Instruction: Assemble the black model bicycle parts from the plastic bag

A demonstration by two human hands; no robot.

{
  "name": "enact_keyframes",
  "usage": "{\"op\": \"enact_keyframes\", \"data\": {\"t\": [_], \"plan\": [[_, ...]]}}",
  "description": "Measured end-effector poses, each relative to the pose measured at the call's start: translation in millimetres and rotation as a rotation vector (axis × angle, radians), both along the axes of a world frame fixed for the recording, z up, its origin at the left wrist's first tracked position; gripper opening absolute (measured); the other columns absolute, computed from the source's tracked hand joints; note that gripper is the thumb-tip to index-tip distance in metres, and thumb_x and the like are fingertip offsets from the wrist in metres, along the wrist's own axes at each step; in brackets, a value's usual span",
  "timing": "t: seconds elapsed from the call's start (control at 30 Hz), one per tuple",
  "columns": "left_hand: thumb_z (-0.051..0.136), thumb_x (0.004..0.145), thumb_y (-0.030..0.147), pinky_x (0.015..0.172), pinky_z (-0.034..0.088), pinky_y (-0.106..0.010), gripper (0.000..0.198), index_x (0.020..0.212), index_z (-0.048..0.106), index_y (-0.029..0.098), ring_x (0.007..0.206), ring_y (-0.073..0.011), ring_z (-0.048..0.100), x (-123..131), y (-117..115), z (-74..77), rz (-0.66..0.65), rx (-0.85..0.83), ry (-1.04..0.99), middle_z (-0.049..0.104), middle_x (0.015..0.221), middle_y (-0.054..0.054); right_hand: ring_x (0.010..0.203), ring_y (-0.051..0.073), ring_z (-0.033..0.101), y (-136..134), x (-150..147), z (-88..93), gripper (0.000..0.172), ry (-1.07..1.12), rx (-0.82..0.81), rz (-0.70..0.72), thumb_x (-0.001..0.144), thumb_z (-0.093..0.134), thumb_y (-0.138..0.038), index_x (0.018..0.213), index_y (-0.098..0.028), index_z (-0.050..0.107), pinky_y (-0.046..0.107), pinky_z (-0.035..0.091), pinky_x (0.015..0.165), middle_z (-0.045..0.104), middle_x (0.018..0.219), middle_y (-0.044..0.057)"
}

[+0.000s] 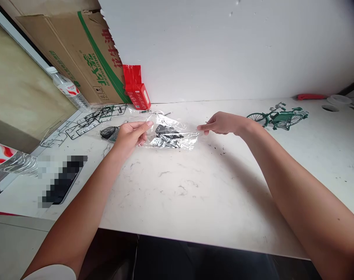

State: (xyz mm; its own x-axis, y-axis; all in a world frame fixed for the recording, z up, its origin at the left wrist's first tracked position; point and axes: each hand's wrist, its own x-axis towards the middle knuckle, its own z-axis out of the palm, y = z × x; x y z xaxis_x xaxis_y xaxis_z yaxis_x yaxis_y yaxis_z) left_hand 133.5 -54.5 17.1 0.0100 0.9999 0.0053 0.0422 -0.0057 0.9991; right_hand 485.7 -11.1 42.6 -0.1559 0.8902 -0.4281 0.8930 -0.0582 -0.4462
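Observation:
A clear plastic bag [185,140] with dark parts inside stretches between my two hands over the white table. My left hand [131,136] pinches its left end, thumb on top. At the right end, my right hand [220,123] grips the bag's edge between thumb and fingers. Just left of my left hand lies a round black spoked part [109,132], partly under clear film. Beyond the bag are thin dark pieces [153,112]. A green model bicycle [287,118] rests to the right of my right hand.
Black sprue frames [96,118] lie at the back left, near a red packet [137,91] and a cardboard box [71,58]. Plastic bottles [67,87] and a phone [67,181] are at left. A red-handled object [312,96] lies by a round hole [330,108] at far right.

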Motion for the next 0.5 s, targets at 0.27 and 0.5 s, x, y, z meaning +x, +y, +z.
{"op": "enact_keyframes", "data": {"t": [0.27,0.5], "plan": [[0.092,0.077,0.047,0.043,0.029,-0.022,0.037,0.091,0.081,0.014,0.047,-0.0065,0.043,3.4,-3.5,4.9,0.010,0.001,-0.005,0.054,0.056,0.003,0.059,0.016,0.036,-1.3,-3.6,1.5,0.060,0.001,-0.020,0.028,0.086,0.065,-0.083,0.093,-0.026,0.079,0.038,0.034,0.071,0.027,0.056,-0.005],[0.090,0.077,0.049,0.043,0.030,-0.025,0.041,0.098,0.083,0.015,0.047,-0.0090,0.047,1.2,-4.3,6.9,0.012,0.051,-0.035,0.057,0.057,0.001,0.059,0.016,0.033,-2.6,-2.7,3.3,0.061,-0.009,-0.018,0.057,0.082,0.067,-0.086,0.093,-0.026,0.076,0.036,0.029,0.069,0.026,0.058,-0.005]]}}
